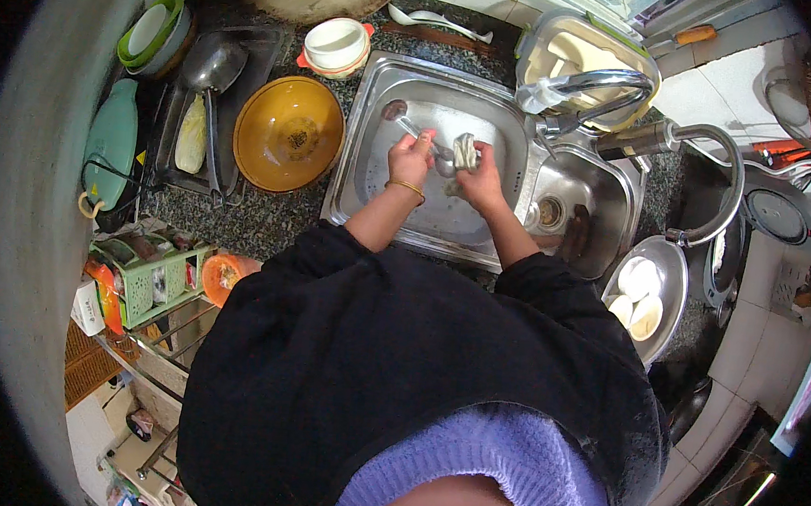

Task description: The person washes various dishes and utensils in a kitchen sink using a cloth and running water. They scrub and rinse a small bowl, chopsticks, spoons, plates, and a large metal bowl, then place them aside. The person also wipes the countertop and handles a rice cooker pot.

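Over the large basin of a stainless steel sink (436, 220), my left hand (410, 160) is closed on the handle of a metal spoon (444, 164). Just right of it, my right hand (480, 177) grips a pale, crumpled cloth (465, 151), close to the spoon. A dark, rounded utensil end (393, 110) shows up-left of my left hand; whether it belongs to the held spoon or to a second utensil, I cannot tell.
A brown bowl (259, 130) and a tray (271, 53) with a ladle (214, 67) stand left. A faucet (601, 80) arches over the divider beside a plastic container (533, 43). At right sits a metal bowl (678, 293) of white pieces.
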Motion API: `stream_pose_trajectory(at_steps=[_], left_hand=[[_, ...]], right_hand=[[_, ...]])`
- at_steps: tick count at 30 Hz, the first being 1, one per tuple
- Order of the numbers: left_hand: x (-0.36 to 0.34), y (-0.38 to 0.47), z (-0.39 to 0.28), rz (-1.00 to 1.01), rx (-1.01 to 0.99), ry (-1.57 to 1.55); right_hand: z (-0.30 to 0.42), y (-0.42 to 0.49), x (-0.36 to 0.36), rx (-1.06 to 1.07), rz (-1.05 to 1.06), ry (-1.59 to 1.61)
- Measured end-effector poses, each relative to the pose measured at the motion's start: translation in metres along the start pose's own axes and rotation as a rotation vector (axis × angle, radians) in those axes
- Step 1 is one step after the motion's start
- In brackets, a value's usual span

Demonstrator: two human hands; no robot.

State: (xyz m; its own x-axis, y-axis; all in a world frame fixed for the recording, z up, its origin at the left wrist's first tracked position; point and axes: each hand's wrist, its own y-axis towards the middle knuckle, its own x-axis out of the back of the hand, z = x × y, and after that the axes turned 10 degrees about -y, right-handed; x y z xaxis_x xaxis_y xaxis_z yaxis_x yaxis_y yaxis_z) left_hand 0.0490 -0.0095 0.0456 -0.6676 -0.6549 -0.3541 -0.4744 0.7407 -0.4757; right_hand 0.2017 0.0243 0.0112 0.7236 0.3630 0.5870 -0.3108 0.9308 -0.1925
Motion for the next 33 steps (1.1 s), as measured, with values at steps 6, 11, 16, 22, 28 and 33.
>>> stream_pose_trajectory(at_steps=[6, 11, 16, 22, 28, 33], left_hand=[[0.01, -0.005, -0.048, 0.254, -0.765, 0.518], [0.036, -0.017, -0.107, 0.115, -0.829, 0.323], [0.105, 0.003, -0.161, -0.066, -0.769, 0.356], [0.16, 0.024, -0.152, -0.197, -0.482, 0.312], [0.176, 0.023, -0.153, -0.305, -0.746, 0.659], [0.169, 0.012, -0.173, -0.357, -0.876, 0.584]], right_hand=[[-0.06, -0.02, -0.003, -0.141, 0.097, -0.173], [-0.079, -0.036, -0.013, -0.013, 0.29, -0.317], [-0.075, -0.04, -0.013, -0.016, 0.336, -0.275], [-0.072, -0.039, -0.013, 0.039, 0.366, -0.274], [-0.068, -0.04, -0.011, 0.037, 0.416, -0.422], [-0.07, -0.039, -0.014, 0.047, 0.418, -0.351]])
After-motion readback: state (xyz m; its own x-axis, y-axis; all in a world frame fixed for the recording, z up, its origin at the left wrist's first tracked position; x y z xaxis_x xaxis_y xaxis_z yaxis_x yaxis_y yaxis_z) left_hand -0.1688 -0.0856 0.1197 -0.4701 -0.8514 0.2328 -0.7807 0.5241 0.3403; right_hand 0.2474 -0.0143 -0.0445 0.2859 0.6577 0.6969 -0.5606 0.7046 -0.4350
